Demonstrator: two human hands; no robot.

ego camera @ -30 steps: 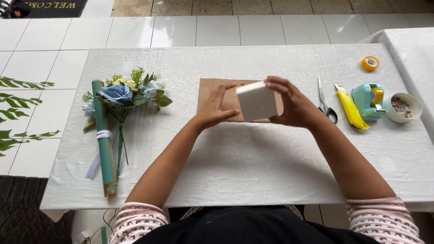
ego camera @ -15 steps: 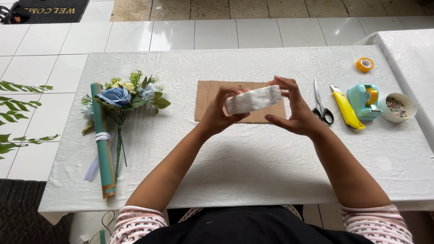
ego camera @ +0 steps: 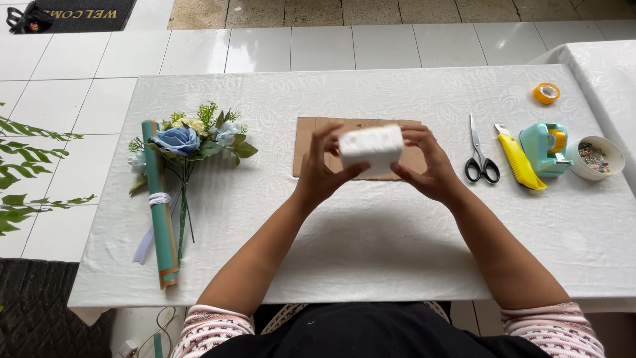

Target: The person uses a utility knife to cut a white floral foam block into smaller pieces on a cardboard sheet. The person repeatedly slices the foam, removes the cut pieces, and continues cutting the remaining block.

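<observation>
Both hands hold a small white box (ego camera: 371, 148) in the air above a brown cardboard sheet (ego camera: 310, 138) that lies flat on the white table (ego camera: 371, 238). My left hand (ego camera: 323, 170) grips the box's left end with fingers curled over its top. My right hand (ego camera: 430, 169) grips the right end. The box is blurred and lies on its side, long edge across.
Left on the table lie a blue-flower bouquet (ego camera: 189, 142) and a teal paper roll (ego camera: 159, 205). To the right are scissors (ego camera: 479, 156), a yellow utility knife (ego camera: 520, 164), a teal tape dispenser (ego camera: 546, 147), an orange tape roll (ego camera: 546, 93) and a small bowl (ego camera: 596, 158).
The white box has been turned in both hands, from showing a broad face to lying long and flat. The hands stayed above the cardboard.
</observation>
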